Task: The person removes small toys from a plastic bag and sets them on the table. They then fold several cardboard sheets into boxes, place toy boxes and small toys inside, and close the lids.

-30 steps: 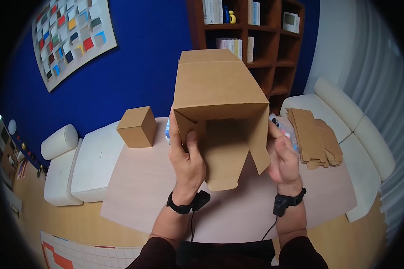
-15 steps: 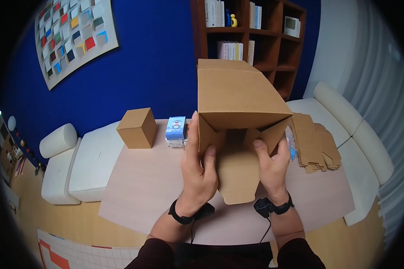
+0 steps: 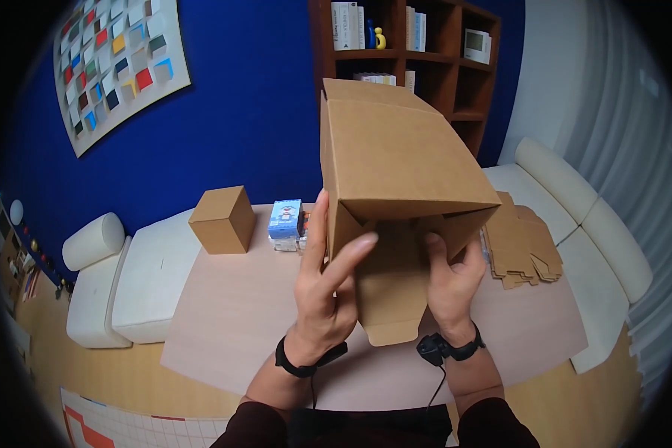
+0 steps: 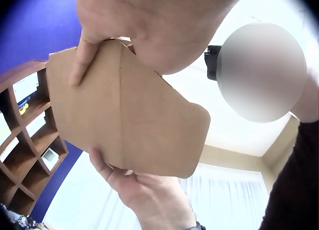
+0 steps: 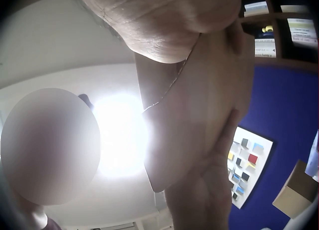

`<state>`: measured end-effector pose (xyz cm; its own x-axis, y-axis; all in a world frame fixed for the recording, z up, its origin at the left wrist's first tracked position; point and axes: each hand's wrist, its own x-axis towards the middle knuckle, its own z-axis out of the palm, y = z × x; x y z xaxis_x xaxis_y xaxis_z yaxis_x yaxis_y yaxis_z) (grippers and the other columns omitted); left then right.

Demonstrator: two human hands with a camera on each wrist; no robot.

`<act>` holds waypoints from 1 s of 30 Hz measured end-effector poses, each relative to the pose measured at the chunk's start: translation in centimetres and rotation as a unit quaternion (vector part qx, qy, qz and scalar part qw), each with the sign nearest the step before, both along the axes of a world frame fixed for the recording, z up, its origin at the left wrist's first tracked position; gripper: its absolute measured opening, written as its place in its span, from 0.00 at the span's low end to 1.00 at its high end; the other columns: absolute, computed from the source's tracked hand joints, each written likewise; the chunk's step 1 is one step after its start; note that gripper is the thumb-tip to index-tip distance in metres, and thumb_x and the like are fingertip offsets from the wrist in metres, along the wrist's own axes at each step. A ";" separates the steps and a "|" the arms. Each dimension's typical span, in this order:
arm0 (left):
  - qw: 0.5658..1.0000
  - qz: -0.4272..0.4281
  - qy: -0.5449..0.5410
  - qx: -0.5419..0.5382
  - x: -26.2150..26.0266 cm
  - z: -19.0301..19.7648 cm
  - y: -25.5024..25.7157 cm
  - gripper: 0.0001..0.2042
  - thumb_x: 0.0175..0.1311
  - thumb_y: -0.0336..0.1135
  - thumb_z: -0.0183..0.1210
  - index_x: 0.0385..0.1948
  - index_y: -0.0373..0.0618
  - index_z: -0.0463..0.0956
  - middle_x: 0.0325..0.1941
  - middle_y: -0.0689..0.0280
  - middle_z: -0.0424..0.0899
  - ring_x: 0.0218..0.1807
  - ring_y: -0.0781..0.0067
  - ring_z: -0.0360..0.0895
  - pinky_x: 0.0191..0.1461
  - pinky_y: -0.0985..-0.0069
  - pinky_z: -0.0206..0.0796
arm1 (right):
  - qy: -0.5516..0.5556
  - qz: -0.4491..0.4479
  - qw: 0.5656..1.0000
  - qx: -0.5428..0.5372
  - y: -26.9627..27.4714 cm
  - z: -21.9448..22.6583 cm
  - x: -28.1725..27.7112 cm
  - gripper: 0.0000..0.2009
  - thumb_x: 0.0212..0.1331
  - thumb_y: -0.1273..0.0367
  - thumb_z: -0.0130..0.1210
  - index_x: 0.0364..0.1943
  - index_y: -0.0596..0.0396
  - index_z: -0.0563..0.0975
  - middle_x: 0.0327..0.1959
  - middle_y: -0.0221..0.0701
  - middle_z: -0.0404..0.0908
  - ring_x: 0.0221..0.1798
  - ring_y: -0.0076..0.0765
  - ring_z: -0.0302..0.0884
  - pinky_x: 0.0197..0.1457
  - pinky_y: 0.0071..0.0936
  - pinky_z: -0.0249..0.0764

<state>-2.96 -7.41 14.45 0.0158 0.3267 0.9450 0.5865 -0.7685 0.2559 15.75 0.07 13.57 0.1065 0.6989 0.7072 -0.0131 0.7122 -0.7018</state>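
Observation:
A brown cardboard box point(image 3: 407, 160) is held up over the table, its open end toward me and a long flap hanging from the lower edge. My left hand point(image 3: 322, 287) holds its left side, fingers along the outside and thumb stretched across the opening. On the opposite side my right hand point(image 3: 454, 291) grips the wall and side flap, thumb inside the opening. From below, the left wrist view shows fingers of both hands under the cardboard point(image 4: 124, 110). Inside, the box's far end is in shadow.
A closed cardboard box point(image 3: 224, 220) stands at the table's left, beside a small blue box point(image 3: 284, 218) on clear packaging. Flattened cardboard pieces point(image 3: 525, 243) lie stacked at the right. White sofas point(image 3: 157, 276) flank the table point(image 3: 239, 321); a bookshelf point(image 3: 433, 63) stands behind.
My right hand came in from beside the box to grip its right side, folding the side flap inward. The box shifted right and tilted; my left thumb has lifted across the opening.

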 end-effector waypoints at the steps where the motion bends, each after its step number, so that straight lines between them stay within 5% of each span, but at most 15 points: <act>1: 0.999 0.000 -0.013 -0.033 0.1 0.4 -0.4 0.37 0.57 0.07 0.46 0.71 0.44 0.79 0.88 0.31 0.53 0.88 0.30 0.54 0.87 0.51 0.53 | -0.001 -0.002 1.000 -0.003 0.0 0.0 0.0 0.16 0.72 0.78 0.63 0.61 0.68 0.78 0.50 0.39 0.88 0.53 0.33 0.85 0.59 0.32 0.80; 6: 0.992 -0.009 -0.023 -0.121 -0.3 1.3 -1.0 0.38 0.51 0.09 0.43 0.70 0.35 0.79 0.89 0.36 0.53 0.89 0.34 0.53 0.88 0.53 0.49 | -0.015 0.016 1.000 0.004 0.2 0.3 0.0 0.20 0.71 0.80 0.59 0.66 0.68 0.74 0.55 0.39 0.85 0.56 0.33 0.83 0.62 0.31 0.79; 12: 0.973 -0.086 0.017 -0.212 -1.7 2.4 -1.7 0.42 0.50 0.14 0.47 0.77 0.39 0.72 0.92 0.37 0.43 0.92 0.34 0.40 0.90 0.51 0.42 | 0.017 0.031 0.999 -0.003 0.4 0.7 0.1 0.23 0.71 0.82 0.55 0.69 0.68 0.72 0.59 0.38 0.82 0.60 0.32 0.80 0.64 0.30 0.78; 18: 0.971 -0.058 0.064 -0.222 -1.5 2.4 -1.7 0.48 0.51 0.14 0.56 0.83 0.46 0.61 0.93 0.40 0.35 0.93 0.34 0.32 0.91 0.49 0.39 | 0.008 0.087 0.996 -0.017 0.9 0.8 0.9 0.27 0.73 0.78 0.54 0.75 0.68 0.68 0.67 0.40 0.79 0.67 0.34 0.76 0.73 0.32 0.71; 20: 0.969 -0.070 0.013 -0.235 -1.5 1.9 -1.5 0.45 0.53 0.15 0.62 0.81 0.45 0.64 0.92 0.39 0.41 0.92 0.34 0.39 0.89 0.49 0.48 | 0.018 0.127 0.992 -0.011 1.2 0.9 1.0 0.29 0.76 0.74 0.54 0.79 0.69 0.65 0.71 0.42 0.76 0.73 0.36 0.73 0.78 0.33 0.66; 24: 0.968 -0.082 -0.084 -0.223 -1.3 0.8 -0.8 0.33 0.66 0.20 0.71 0.73 0.42 0.69 0.78 0.51 0.68 0.78 0.54 0.71 0.74 0.61 0.74 | 0.033 0.196 0.980 0.015 1.3 0.7 0.9 0.37 0.81 0.60 0.56 0.83 0.71 0.58 0.78 0.45 0.70 0.80 0.40 0.67 0.85 0.36 0.57; 30: 0.970 -0.086 -0.186 -0.132 0.0 -1.7 0.2 0.24 0.73 0.20 0.67 0.63 0.42 0.63 0.72 0.52 0.72 0.67 0.65 0.77 0.70 0.65 0.74 | -0.011 0.200 0.977 0.070 0.2 1.4 0.1 0.46 0.79 0.50 0.60 0.84 0.72 0.54 0.78 0.46 0.70 0.80 0.42 0.69 0.82 0.37 0.63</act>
